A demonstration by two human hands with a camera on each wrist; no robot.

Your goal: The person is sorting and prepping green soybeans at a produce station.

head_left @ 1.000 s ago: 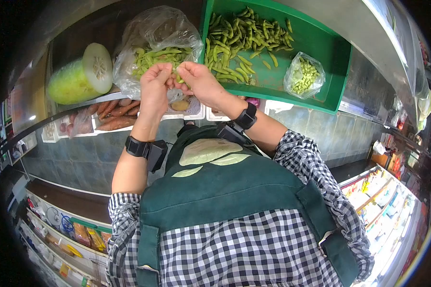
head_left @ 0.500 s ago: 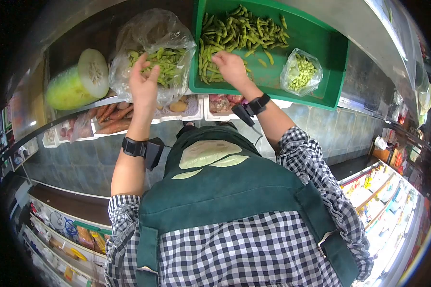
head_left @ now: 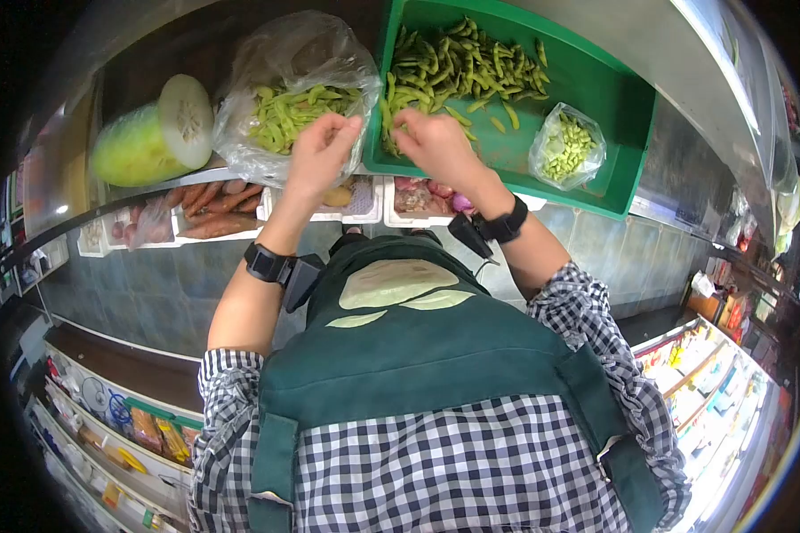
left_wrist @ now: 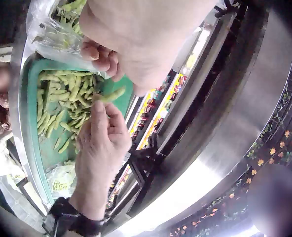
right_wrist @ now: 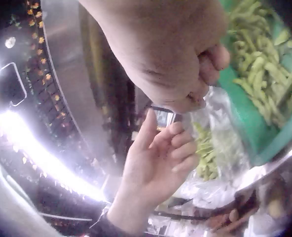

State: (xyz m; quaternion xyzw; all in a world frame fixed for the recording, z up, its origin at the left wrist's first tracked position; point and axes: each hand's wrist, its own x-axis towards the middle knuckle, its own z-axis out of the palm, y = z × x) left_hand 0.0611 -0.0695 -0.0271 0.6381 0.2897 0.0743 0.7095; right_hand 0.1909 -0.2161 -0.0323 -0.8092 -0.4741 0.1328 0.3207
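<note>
My right hand (head_left: 440,147) is over the near left corner of the green crate (head_left: 591,89), pinching an edamame pod (left_wrist: 114,95) between thumb and fingers. Edamame pods (head_left: 471,67) lie heaped on the left side of the crate. To the left, my left hand (head_left: 322,151) hovers at the near right edge of a clear plastic bag (head_left: 271,58), its fingers loosely bent and nothing in them. More pods (head_left: 280,124) fill the bag's mouth. A small bag of shelled beans (head_left: 567,147) sits at the crate's right end.
A cut winter melon (head_left: 142,147) stands left of the plastic bag. Below the counter's front edge are white foam boxes with sweet potatoes (head_left: 218,213) and onions (head_left: 422,195). Shelves of packaged goods (head_left: 142,426) stand behind me.
My hands were together at a pod beside the bag, then parted, the right dipping among the crate's pods. Now they are closer again, the right holding a pod, the left moved right.
</note>
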